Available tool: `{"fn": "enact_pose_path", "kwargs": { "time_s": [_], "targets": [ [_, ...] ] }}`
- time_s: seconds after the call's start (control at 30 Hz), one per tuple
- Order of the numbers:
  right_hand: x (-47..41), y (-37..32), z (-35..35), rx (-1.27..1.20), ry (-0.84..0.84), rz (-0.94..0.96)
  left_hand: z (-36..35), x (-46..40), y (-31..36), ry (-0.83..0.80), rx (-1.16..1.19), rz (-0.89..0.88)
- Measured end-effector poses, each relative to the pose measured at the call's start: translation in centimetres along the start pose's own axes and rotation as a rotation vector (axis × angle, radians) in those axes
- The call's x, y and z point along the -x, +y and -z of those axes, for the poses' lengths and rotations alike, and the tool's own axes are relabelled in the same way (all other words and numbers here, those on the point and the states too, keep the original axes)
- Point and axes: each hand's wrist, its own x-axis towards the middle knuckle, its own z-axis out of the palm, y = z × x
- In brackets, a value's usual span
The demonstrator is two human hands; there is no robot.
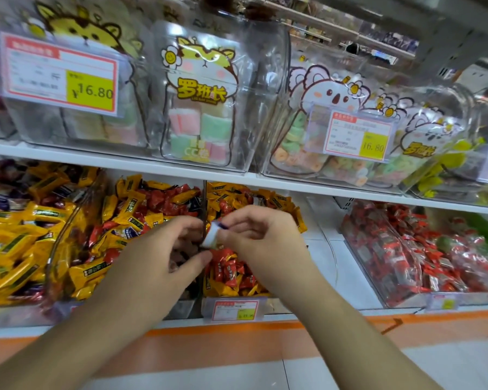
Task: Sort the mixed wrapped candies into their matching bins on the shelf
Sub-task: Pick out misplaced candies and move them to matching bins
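A small white and blue wrapped candy is held between both hands above the divider of two lower-shelf bins. My right hand pinches its upper right end. My left hand has curled fingers at its lower left, the thumb just under it. The bin to the left holds yellow and red wrapped candies with a few blue-white ones. Below the hands, the middle bin holds red and yellow candies.
A far-left bin is heaped with yellow bars. At the right stands a bin of red wrapped candies. Clear tubs of soft sweets with price tags line the upper shelf. A white shelf edge runs above the bins.
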Motion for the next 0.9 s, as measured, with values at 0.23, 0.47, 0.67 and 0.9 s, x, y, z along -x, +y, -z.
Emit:
{"fn": "enact_pose_path", "kwargs": {
  "time_s": [0.23, 0.47, 0.67, 0.9],
  "targets": [
    [-1.5, 3.3, 1.5, 0.039, 0.104, -0.056, 0.4, 0.1, -1.4, 0.048, -0.12, 0.128],
    [-3.7, 7.8, 5.5, 0.538, 0.295, -0.109, 0.1, 0.1, -0.8, -0.057, -0.255, -0.002],
    [-5.8, 8.4, 4.8, 0.635, 0.155, -0.154, -1.0, 0.0, 0.7, -0.2, -0.221, -0.081],
    [-6.3, 9.4, 4.9, 0.626, 0.169, -0.185, -2.3, 0.1, -1.8, -0.193, -0.231, -0.134]
  ]
}}
